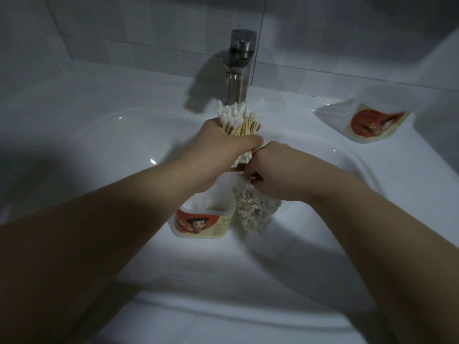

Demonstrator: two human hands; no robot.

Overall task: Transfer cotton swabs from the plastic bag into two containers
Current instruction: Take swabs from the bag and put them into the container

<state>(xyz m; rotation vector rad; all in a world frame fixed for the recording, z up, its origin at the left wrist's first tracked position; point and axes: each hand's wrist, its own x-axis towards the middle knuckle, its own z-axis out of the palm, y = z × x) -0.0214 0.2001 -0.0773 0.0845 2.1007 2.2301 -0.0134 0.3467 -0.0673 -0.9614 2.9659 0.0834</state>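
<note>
No word, brand or number legible anywhere. On the front of the white translucent plastic container (198,210), standing upright in the white ceramic sink (409,175): a printed label (202,223), red-orange at the left with a cartoon figure with dark hair buns, pale yellow at the right with a small emblem and rows of fine print, too small and blurred to read. On the second clear plastic container (332,112), lying on the right ledge: a similar red-orange and cream sticker (377,122), picture smeared, lettering unreadable.
</note>
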